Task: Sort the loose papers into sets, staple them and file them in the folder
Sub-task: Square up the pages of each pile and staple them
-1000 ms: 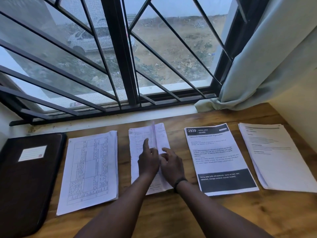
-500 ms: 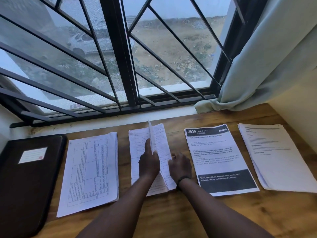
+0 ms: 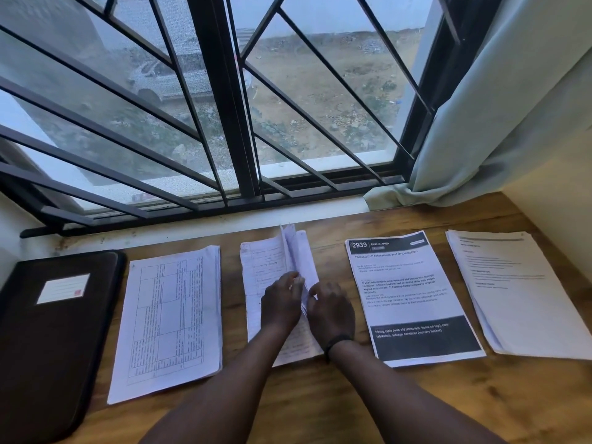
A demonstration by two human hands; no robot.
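Four sets of papers lie in a row on the wooden tabletop below a barred window, with a dark folder closed at the far left. Both hands work the handwritten set, second from the folder. The left hand pinches lifted sheets at its fingertips, while the right hand, a dark band on its wrist, curls against the fanned sheets' lower edges. The table sheet, the printed sheet and the rightmost stack lie flat. A curtain hangs at right.
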